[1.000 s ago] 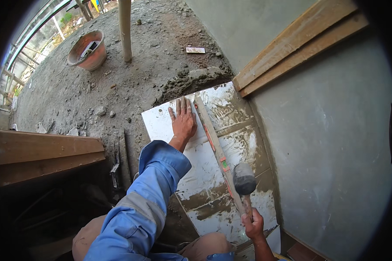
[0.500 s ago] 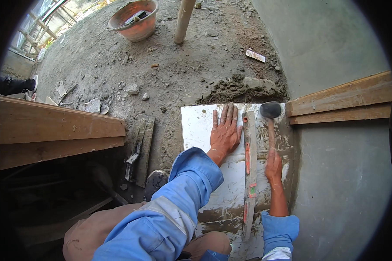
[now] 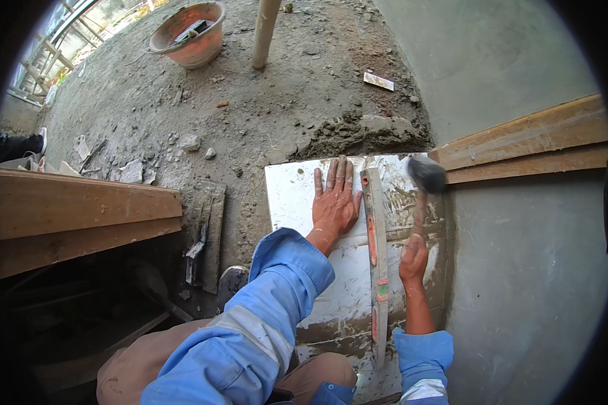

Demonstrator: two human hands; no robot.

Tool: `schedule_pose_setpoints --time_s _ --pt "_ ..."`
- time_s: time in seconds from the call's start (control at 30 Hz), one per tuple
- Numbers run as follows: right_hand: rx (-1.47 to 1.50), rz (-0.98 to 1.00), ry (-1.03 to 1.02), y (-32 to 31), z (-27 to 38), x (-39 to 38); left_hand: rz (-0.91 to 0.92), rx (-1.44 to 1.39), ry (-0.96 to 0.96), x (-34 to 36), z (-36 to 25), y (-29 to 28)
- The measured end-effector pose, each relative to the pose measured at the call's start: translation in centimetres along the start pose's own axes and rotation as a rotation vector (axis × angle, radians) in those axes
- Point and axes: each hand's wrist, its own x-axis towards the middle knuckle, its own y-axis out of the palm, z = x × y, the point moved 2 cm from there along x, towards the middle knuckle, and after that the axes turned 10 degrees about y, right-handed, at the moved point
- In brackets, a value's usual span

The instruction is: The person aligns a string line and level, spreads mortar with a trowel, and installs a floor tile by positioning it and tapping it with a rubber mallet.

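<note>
My left hand (image 3: 336,204) lies flat, fingers stretched out, on a white tile (image 3: 287,192) smeared with mortar. My right hand (image 3: 413,260) is wrapped round the handle of a rubber mallet (image 3: 427,175). The black mallet head is blurred, over the tile's far right corner by the door frame; whether it touches the tile I cannot tell. Between my hands a spirit level (image 3: 377,270) lies lengthwise on the tiles, with orange inserts and a green vial. Wet mortar streaks the tiles' right side.
Wooden frame boards stand at left (image 3: 81,199) and right (image 3: 527,138). Beyond the tile's far edge is a mound of wet mortar (image 3: 358,137). Farther off are an orange basin (image 3: 192,44), a post (image 3: 265,34) and a tile strip (image 3: 378,82). A plastered wall (image 3: 520,270) runs along the right.
The mallet head has shifted right relative to the tile and is now blurred. The whole view has moved slightly. My left hand stays flat on the tile beside the level.
</note>
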Motion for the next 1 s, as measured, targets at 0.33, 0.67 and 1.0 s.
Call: schedule_pose_setpoints --time_s 0.33,0.67,1.0 --pt "-0.217 0.066 0.019 -0.5 -1.7 -0.2 0.032 0.019 -0.009 -0.2 0.0 -0.4" --pt "0.298 0.093 0.377 -2.1 0.8 -1.0 0.020 0.034 -0.009 -0.2 0.6 -0.7" --pt "-0.017 0.068 0.251 -2.6 -3.5 -0.9 0.007 0.040 0.003 0.2 -0.4 -0.4"
